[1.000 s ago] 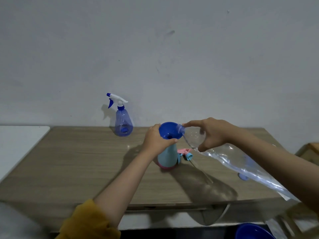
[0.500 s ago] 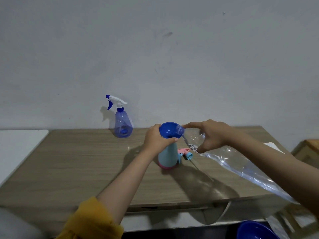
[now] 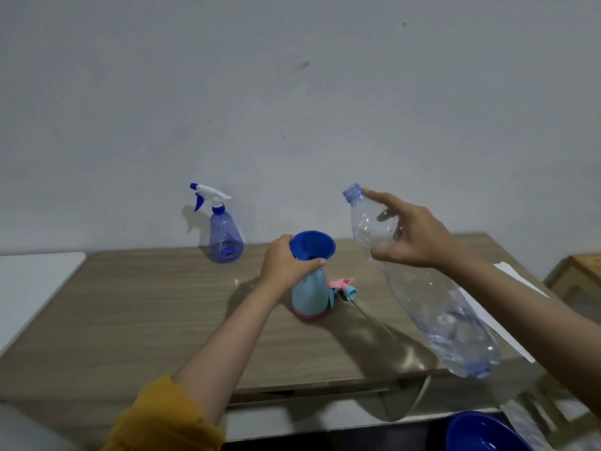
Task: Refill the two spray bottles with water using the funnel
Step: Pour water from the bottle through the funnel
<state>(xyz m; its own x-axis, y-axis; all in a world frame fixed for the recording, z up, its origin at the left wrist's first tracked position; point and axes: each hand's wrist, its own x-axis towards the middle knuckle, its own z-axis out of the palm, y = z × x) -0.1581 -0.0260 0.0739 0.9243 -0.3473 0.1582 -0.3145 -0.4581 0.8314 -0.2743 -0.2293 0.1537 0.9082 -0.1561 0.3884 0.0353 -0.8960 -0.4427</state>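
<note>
A light-blue spray bottle (image 3: 309, 296) with a pink base stands mid-table with a blue funnel (image 3: 313, 245) in its neck. My left hand (image 3: 286, 263) grips the funnel's neck and the bottle top. My right hand (image 3: 411, 234) holds a large clear water bottle (image 3: 432, 304) up in the air, neck raised to the upper left, base low to the right, a little water near its base. The pink and blue spray head (image 3: 343, 287) lies on the table just right of the light-blue bottle. A clear blue spray bottle (image 3: 224, 237) with a white trigger stands by the wall.
The wooden table (image 3: 146, 307) runs to the wall. A white surface (image 3: 29, 288) adjoins it on the left. A white sheet (image 3: 500, 323) lies at the table's right edge. A blue basin (image 3: 484, 432) sits below at the lower right. Wooden furniture (image 3: 582, 271) stands at the far right.
My right hand has lifted the water bottle's mouth up and away from the funnel and tilted its neck upward. My left hand stays on the funnel.
</note>
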